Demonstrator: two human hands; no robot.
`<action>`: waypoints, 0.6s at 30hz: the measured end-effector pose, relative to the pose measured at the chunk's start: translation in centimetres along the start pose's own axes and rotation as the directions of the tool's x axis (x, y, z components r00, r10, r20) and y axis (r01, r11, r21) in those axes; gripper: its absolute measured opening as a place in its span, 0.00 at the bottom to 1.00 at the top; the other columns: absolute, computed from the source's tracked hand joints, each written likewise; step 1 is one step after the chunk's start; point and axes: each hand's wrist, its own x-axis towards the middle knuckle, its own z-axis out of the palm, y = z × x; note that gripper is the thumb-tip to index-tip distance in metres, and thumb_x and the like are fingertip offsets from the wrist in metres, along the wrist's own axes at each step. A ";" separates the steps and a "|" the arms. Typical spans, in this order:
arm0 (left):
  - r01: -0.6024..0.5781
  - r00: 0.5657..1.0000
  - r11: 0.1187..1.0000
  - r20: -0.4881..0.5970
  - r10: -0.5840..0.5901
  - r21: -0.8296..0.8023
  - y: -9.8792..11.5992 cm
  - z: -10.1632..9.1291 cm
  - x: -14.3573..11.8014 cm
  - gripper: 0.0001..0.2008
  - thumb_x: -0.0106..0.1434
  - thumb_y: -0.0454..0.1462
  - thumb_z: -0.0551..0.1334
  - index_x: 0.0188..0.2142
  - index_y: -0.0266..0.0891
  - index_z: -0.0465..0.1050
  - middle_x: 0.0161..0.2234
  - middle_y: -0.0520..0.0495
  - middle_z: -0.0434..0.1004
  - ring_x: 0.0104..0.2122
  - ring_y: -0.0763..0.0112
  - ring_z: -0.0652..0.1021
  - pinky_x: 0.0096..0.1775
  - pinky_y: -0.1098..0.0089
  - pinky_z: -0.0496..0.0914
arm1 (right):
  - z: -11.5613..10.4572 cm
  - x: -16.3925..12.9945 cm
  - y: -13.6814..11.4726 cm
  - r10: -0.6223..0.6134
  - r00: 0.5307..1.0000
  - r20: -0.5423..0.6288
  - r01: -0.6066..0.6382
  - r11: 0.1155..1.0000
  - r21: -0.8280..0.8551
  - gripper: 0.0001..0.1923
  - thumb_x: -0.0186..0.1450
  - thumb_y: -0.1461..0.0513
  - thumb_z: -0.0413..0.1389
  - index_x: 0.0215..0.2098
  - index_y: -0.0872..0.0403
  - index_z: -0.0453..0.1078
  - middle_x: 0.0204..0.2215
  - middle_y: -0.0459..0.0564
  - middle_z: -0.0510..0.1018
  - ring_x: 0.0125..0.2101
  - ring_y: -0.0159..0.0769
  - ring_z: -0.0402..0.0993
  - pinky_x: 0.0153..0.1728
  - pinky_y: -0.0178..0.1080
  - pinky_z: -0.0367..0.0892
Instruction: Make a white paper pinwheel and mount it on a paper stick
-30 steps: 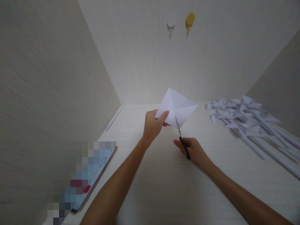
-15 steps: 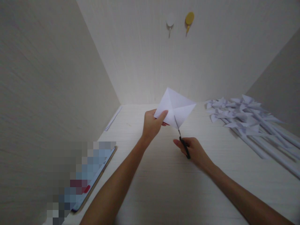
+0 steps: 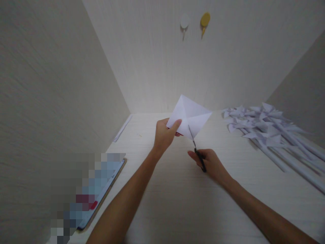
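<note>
A square white sheet of paper point(image 3: 194, 113) with diagonal creases is held up by my left hand point(image 3: 165, 133), thumb on top and fingers underneath at its left corner. Something thin and red shows under the paper's edge by those fingers; I cannot make out what it is. My right hand point(image 3: 209, 162) is closed around the black handles of a pair of scissors point(image 3: 199, 157). The scissors' blade lies along the crease at the paper's lower corner, its tip short of the centre.
White paper pinwheels point(image 3: 264, 125) on long paper sticks lie piled at the right. A phone or tablet point(image 3: 101, 193), partly pixelated, leans at the left. A folded paper strip point(image 3: 123, 128) rests by the left wall. A white hook point(image 3: 184, 22) and a yellow hook point(image 3: 205, 20) are on the back wall.
</note>
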 end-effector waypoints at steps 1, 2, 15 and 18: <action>0.000 1.000 1.000 -0.001 0.000 0.001 0.0 0.0 0.0 0.13 0.50 0.41 0.60 0.18 0.33 0.65 0.14 0.52 0.66 0.14 0.78 0.70 0.15 0.79 0.65 | 0.0 0.0 0.0 -0.002 1.000 -0.002 0.002 1.000 -0.007 0.25 0.54 0.44 0.46 0.14 0.53 0.48 0.14 0.42 0.49 0.17 0.26 0.46 0.17 0.33 0.43; 0.001 1.000 1.000 -0.001 -0.001 0.000 0.0 0.0 0.0 0.12 0.50 0.41 0.60 0.18 0.33 0.65 0.14 0.52 0.66 0.14 0.78 0.69 0.15 0.80 0.64 | 0.0 0.0 0.0 -0.005 1.000 -0.007 0.005 1.000 -0.014 0.25 0.54 0.43 0.46 0.14 0.53 0.47 0.14 0.42 0.49 0.17 0.26 0.46 0.17 0.33 0.43; -0.012 1.000 1.000 -0.005 0.012 0.003 -0.1 -0.1 0.0 0.13 0.49 0.42 0.61 0.18 0.33 0.66 0.14 0.52 0.68 0.14 0.77 0.70 0.15 0.78 0.65 | 0.0 -0.1 0.0 -0.015 1.000 -0.017 0.015 1.000 0.007 0.26 0.54 0.43 0.46 0.14 0.53 0.48 0.14 0.42 0.49 0.17 0.26 0.46 0.17 0.33 0.43; -0.008 1.000 1.000 -0.009 0.008 0.006 -0.1 -0.1 0.1 0.13 0.49 0.41 0.61 0.18 0.33 0.66 0.14 0.52 0.68 0.14 0.77 0.70 0.15 0.79 0.65 | 0.0 -0.1 0.0 -0.020 1.000 -0.022 0.020 1.000 0.002 0.26 0.54 0.42 0.45 0.13 0.54 0.48 0.13 0.42 0.50 0.17 0.26 0.46 0.17 0.33 0.43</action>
